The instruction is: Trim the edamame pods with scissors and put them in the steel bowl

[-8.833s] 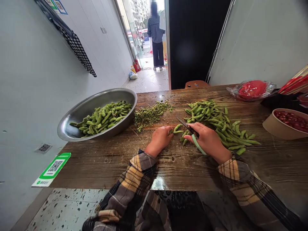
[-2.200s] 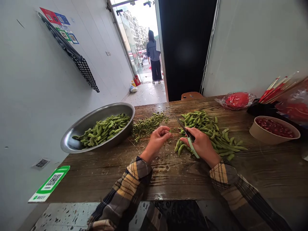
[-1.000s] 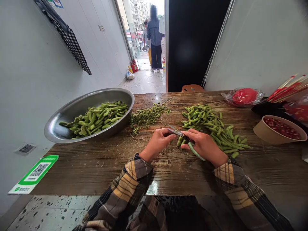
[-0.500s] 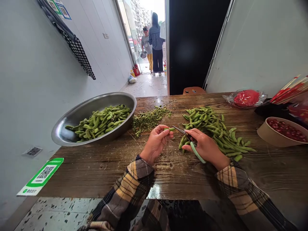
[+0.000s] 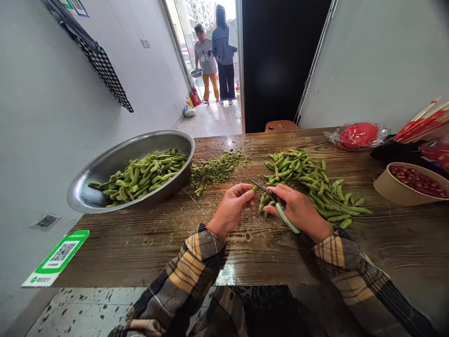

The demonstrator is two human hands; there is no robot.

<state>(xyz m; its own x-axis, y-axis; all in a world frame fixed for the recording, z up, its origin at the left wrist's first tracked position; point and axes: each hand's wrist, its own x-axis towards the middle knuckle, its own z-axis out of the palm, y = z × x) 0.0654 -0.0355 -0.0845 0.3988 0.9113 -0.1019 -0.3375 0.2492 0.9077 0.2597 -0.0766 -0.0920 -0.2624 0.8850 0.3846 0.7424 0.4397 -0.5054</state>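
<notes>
My left hand [image 5: 233, 206] pinches a green bean pod [image 5: 255, 188] between thumb and fingertips, above the middle of the wooden table [image 5: 157, 252]. My right hand [image 5: 296, 208] is closed on scissors with pale green handles [image 5: 287, 219]; their blades lie at the pod's tip. Beyond and beside my right hand spreads a heap of pods [image 5: 305, 173]. Small green trimmings [image 5: 217, 168] lie farther left. A tilted steel basin [image 5: 84, 187] at the left holds many pods [image 5: 143, 175].
A tan bowl of red beads or berries [image 5: 389, 187], a wrapped red item [image 5: 360, 135] and red-tipped sticks [image 5: 419, 124] stand at the right. A green QR card [image 5: 58, 257] lies at the left edge. Two people [image 5: 206, 56] [image 5: 224, 56] stand in the doorway.
My left hand has shifted slightly right, bringing the pod against the scissor blades. The person with the bowl in the doorway has come closer. The view has tilted slightly.
</notes>
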